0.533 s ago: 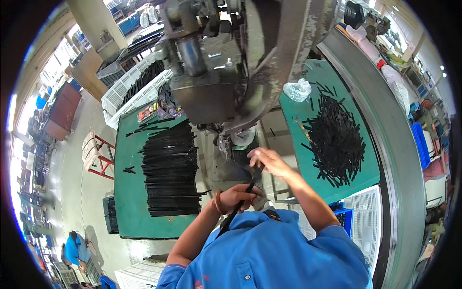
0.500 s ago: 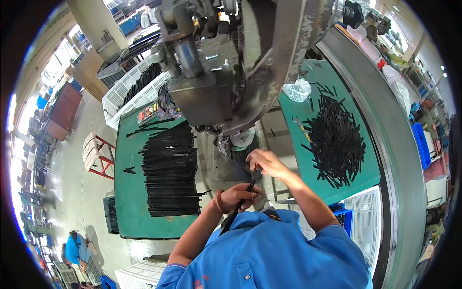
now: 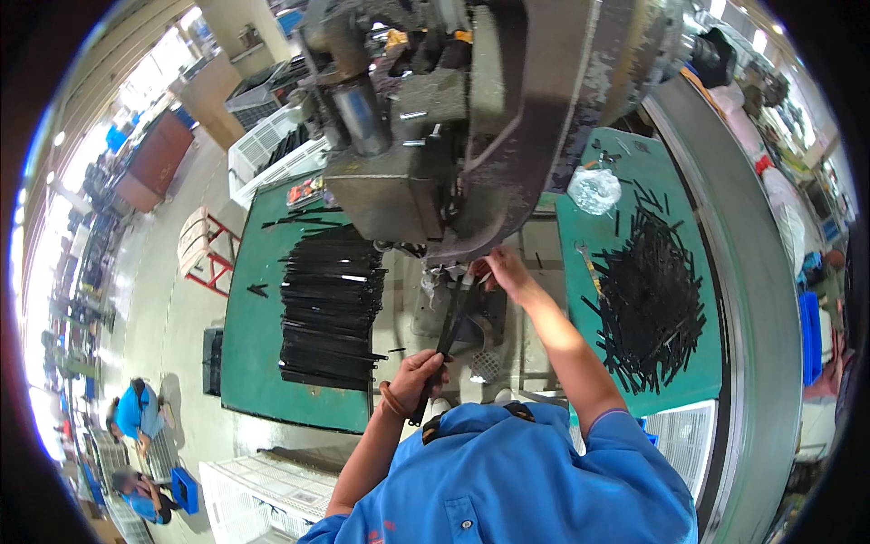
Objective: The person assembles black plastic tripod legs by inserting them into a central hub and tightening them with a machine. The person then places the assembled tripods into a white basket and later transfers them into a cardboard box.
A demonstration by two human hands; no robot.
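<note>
A long, narrow black strip [image 3: 450, 328] slants from beside my waist up to the underside of the big press [image 3: 390, 195]. My left hand [image 3: 419, 376] is closed around its lower part, with a short end sticking out below the fist. My right hand [image 3: 504, 274] is at the upper end, its bent fingers pinched at the strip just beneath the press head; the fingertips are partly hidden there. Many similar long strips [image 3: 331, 308] lie side by side in a stack on the green table at left. Shorter black strips [image 3: 652, 304] form a loose heap at right.
Green tabletops [image 3: 249, 363] [image 3: 584, 163] flank the press. A wrench [image 3: 591, 270] and a clear plastic bag [image 3: 594, 190] lie by the heap. White crates [image 3: 267, 490] stand near me. A red-framed stool [image 3: 207, 249] and two people [image 3: 136, 412] are off to the left.
My right hand has moved up and forward to the press head. My left hand has shifted slightly down and left, and the strip now reaches toward the press. The whole view has shifted a little.
</note>
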